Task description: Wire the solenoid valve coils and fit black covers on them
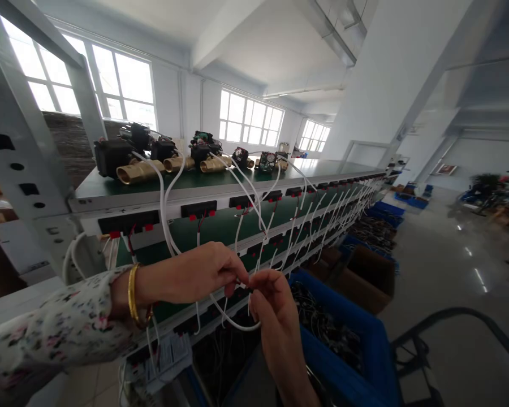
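Note:
My left hand [206, 273], with a gold bracelet [132, 295] at its wrist, reaches in from the left with thumb and fingertips pinched together. Its fingertips meet those of my right hand [275, 311], whose fingers are also closed. Between them is the end of a white cable [237, 325] that loops below my hands; its tip is mostly hidden by the fingers. Behind my hands, white cables [165, 217] hang along the rack. Black terminal blocks with red tabs [198, 210] line the shelf edge above.
Brass valves [139, 172] with black actuators [112, 157] lie on the green top shelf [176, 183]. Blue crates [375, 353] of dark parts and a cardboard box [367, 277] stand right of the rack. A black curved handle [462, 311] is at lower right.

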`<action>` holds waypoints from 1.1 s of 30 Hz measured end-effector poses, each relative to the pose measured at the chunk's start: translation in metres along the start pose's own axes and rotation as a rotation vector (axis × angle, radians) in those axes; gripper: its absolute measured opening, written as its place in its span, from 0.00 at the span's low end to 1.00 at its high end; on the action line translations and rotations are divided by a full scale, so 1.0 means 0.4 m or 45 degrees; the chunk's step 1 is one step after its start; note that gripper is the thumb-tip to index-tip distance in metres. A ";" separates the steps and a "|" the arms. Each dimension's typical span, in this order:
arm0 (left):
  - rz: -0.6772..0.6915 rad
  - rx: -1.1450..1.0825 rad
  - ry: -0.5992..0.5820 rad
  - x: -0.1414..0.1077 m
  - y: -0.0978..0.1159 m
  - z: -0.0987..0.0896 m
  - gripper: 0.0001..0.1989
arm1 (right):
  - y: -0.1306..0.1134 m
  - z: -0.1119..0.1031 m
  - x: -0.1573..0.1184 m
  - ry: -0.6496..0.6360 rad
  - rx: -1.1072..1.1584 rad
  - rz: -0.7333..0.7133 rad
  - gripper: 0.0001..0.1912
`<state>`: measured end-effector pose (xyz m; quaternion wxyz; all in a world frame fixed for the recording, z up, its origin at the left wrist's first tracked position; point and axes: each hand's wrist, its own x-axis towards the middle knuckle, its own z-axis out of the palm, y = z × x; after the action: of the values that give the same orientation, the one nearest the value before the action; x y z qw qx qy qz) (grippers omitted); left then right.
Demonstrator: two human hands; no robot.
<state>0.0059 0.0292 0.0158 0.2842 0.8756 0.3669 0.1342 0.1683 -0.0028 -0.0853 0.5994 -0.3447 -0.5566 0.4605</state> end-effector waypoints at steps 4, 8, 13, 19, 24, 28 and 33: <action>-0.042 -0.014 0.016 -0.001 0.003 -0.003 0.15 | 0.001 0.001 0.001 0.036 0.000 -0.016 0.09; -0.096 -0.058 0.045 0.001 0.003 -0.004 0.13 | 0.005 0.000 0.001 0.054 -0.113 -0.023 0.11; -0.147 -0.114 0.054 -0.004 0.001 0.004 0.10 | 0.016 0.000 0.004 0.146 -0.252 -0.076 0.11; -0.136 0.042 0.270 0.001 0.004 0.035 0.05 | 0.022 0.002 0.010 0.100 -0.408 -0.174 0.09; -0.080 0.209 0.368 0.007 0.008 0.046 0.06 | 0.025 0.002 0.010 0.089 -0.522 -0.235 0.11; -0.057 0.222 0.391 0.014 -0.006 0.061 0.05 | 0.031 0.006 0.010 0.162 -0.575 -0.463 0.07; -0.031 0.286 0.368 0.019 -0.033 0.074 0.04 | 0.061 0.001 0.019 0.194 -0.515 -0.482 0.07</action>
<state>0.0167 0.0303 -0.0159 0.1307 0.8689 0.4271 0.2133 0.1635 0.0124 -0.1051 0.6340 -0.3806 -0.6450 0.1928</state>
